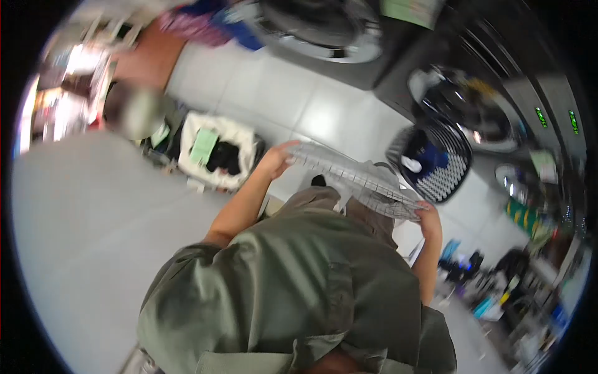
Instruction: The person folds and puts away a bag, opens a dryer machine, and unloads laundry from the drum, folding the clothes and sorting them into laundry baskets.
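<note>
A grey-and-white checked piece of laundry (361,181) is stretched across in front of my thighs, slightly blurred; I cannot tell which kind of garment it is. My left hand (274,162) pinches its left end, fingers closed over the edge. At the other end, lower and to the right, my right hand (428,219) grips a corner. Between the two hands the cloth hangs in loose folds. Just beyond my right hand stands a dark perforated laundry basket (458,171) with dark blue and white clothes inside.
To the left is a white-lined basket (187,146) holding black cloth and a green paper (204,146). Front-loading machines (467,106) line the far and right sides. A grey surface (93,237) fills the left; assorted items (492,293) lie at lower right.
</note>
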`<state>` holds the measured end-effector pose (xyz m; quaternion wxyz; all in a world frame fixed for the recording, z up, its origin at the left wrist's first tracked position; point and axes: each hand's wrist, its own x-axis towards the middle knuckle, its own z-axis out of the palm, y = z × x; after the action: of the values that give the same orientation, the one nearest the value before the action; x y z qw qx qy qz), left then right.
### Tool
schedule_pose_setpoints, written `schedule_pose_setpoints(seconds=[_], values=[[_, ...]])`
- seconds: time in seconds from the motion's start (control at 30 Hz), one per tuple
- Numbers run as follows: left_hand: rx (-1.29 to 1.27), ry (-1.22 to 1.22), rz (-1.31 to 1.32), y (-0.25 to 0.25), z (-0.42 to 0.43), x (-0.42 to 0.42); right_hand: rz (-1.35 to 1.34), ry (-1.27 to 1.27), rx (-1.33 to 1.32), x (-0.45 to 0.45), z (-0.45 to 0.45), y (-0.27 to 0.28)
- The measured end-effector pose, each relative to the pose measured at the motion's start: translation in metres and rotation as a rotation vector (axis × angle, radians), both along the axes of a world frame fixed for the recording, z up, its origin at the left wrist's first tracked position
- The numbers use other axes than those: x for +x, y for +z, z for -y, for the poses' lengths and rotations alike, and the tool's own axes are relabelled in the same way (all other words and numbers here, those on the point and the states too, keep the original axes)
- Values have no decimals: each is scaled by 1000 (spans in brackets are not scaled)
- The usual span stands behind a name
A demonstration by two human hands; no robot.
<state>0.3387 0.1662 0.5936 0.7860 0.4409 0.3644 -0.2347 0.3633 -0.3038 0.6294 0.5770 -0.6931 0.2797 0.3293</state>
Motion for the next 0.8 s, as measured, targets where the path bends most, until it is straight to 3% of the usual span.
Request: schedule_pose_setpoints(seconds=[0.03, 0.1, 0.17, 0.2, 0.3, 0.4, 0.47, 0.57, 0.63, 0.7, 0.77, 0.8], values=[[-106, 123, 73, 11, -22, 1, -88, 6, 9, 13, -46, 27], [-185, 298, 225, 34, -76, 22, -83, 295, 178, 29, -64, -18], [-624, 538, 342, 47, -115, 27, -91, 410, 181, 60, -127, 5], [-624, 581, 368, 43, -135, 32, -69, 527, 176, 77, -153, 9], [-213, 918, 65, 27, -206, 58, -42, 763, 330, 135, -241, 27], [-447, 1041, -99, 14, -270, 58, -110, 762, 221, 203, -338, 22], [-520, 1028, -13, 33, -293, 51, -58, 951, 20, 253, -414, 9], [-728, 945, 113, 61, -309, 57, 145, 1129, 21, 330, -542, -14], [-585, 903, 247, 42, -332, 63, 240, 1081, 226, 363, -633, -16], [-528, 879, 303, 37, -360, 69, 254, 1179, 182, 378, -726, 17], [21, 885, -79, 51, -402, 92, 231, 1291, 201, 400, -814, 13], [13, 913, -69, 56, -420, 102, 202, 1359, 205, 407, -854, 9]])
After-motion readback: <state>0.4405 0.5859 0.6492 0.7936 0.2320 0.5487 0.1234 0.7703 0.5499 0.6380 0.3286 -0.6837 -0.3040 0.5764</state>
